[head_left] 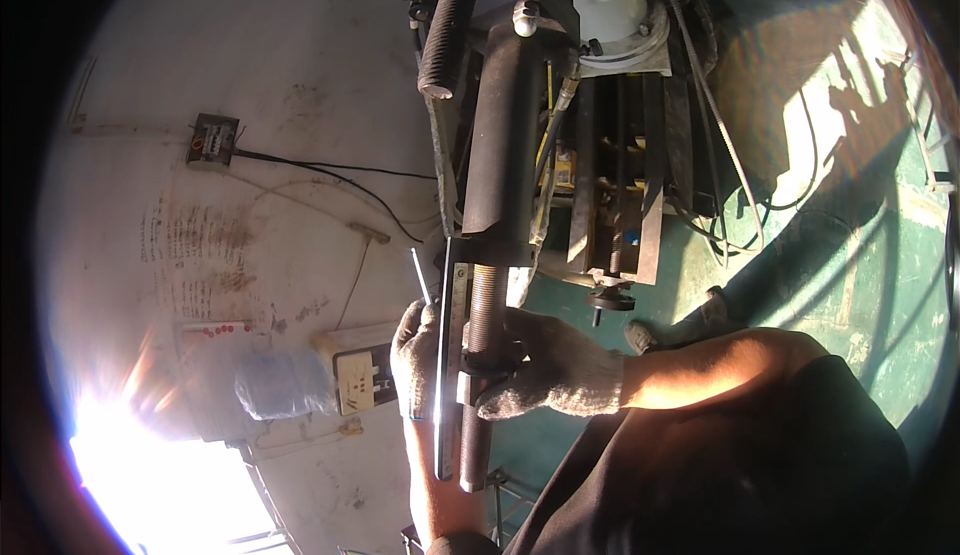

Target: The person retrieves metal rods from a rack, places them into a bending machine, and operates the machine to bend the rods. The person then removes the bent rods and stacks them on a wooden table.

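A threaded shaft sticks out toward me from a dark metal cylinder, with a dark collar partway along it. A flat graduated metal bar runs alongside on the left, meeting a dark plate at the cylinder's end. My right hand, in a grey-white knit glove, is closed around the collar from the right. Behind the bar, my gloved left hand is partly hidden. Its fingers pinch a thin bright metal rod that points up and away.
Left of the machine stands a stained wall with an open electrical box and cables. A beige switch box has clear plastic beside it. At right are a handwheel, hoses and green floor with a shoe.
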Demonstrator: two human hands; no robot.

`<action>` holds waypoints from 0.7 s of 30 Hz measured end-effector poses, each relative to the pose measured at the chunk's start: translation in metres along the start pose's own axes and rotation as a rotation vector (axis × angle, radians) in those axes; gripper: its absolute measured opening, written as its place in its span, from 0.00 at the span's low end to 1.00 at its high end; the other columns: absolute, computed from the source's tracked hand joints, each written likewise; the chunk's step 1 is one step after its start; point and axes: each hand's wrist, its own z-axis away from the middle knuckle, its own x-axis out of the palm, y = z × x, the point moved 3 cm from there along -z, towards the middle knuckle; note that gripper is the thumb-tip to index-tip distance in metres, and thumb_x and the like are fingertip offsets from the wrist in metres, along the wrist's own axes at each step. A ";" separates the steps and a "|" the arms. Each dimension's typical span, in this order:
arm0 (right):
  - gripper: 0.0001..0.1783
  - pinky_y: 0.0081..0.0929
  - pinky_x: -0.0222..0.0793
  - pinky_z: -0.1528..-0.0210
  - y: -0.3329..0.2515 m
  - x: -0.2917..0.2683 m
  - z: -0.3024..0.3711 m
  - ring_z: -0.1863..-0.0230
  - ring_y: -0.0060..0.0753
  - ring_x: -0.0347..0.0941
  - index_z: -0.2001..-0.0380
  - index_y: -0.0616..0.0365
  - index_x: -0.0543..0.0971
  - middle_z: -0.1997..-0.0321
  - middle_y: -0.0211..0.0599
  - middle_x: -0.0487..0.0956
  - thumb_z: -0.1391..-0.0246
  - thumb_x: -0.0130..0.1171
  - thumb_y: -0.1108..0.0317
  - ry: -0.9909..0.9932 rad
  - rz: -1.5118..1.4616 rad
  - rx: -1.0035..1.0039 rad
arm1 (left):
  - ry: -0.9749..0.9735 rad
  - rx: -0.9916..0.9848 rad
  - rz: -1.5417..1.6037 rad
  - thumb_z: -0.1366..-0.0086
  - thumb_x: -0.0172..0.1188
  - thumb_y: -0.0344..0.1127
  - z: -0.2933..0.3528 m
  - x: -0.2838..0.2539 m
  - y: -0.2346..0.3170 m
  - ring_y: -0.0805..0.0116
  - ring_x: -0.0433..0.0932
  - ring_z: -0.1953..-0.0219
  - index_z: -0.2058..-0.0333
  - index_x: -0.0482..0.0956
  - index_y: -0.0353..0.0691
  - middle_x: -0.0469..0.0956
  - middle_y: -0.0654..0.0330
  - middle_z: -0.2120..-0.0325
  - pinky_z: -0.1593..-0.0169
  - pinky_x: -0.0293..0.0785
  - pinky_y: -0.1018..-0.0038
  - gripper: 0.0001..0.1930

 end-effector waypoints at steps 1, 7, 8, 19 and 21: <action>0.40 0.35 0.88 0.35 -0.002 0.003 0.000 0.38 0.27 0.85 0.32 0.57 0.76 0.40 0.30 0.87 0.44 0.86 0.78 -0.055 -0.011 -0.023 | 0.038 -0.020 0.003 0.12 0.63 0.44 0.004 -0.003 -0.006 0.78 0.85 0.62 0.42 0.89 0.37 0.90 0.63 0.59 0.59 0.81 0.78 0.16; 0.28 0.49 0.89 0.35 -0.006 0.003 0.005 0.43 0.36 0.88 0.33 0.56 0.77 0.34 0.42 0.86 0.32 0.76 0.76 -0.105 0.421 -0.207 | 0.071 -0.094 0.128 0.12 0.63 0.45 0.015 0.001 -0.039 0.77 0.85 0.64 0.42 0.88 0.38 0.90 0.63 0.60 0.62 0.79 0.79 0.16; 0.28 0.48 0.89 0.36 -0.007 0.002 0.006 0.44 0.36 0.87 0.33 0.57 0.77 0.33 0.42 0.85 0.31 0.76 0.76 -0.094 0.498 -0.292 | 0.054 -0.088 0.159 0.12 0.63 0.45 0.019 0.002 -0.044 0.77 0.85 0.64 0.42 0.88 0.38 0.90 0.63 0.60 0.62 0.78 0.79 0.16; 0.40 0.38 0.84 0.32 0.008 -0.007 -0.001 0.36 0.30 0.83 0.29 0.57 0.76 0.36 0.36 0.86 0.41 0.85 0.75 -0.094 -0.027 -0.078 | -0.014 -0.103 0.241 0.13 0.63 0.45 0.030 0.011 -0.063 0.76 0.83 0.69 0.44 0.88 0.39 0.88 0.64 0.63 0.69 0.73 0.78 0.16; 0.41 0.38 0.84 0.33 0.006 -0.008 0.002 0.38 0.30 0.85 0.28 0.57 0.75 0.38 0.36 0.87 0.42 0.85 0.75 -0.075 0.192 -0.142 | -0.022 -0.105 0.249 0.13 0.63 0.45 0.031 0.012 -0.064 0.76 0.83 0.70 0.44 0.88 0.40 0.88 0.64 0.63 0.70 0.72 0.78 0.15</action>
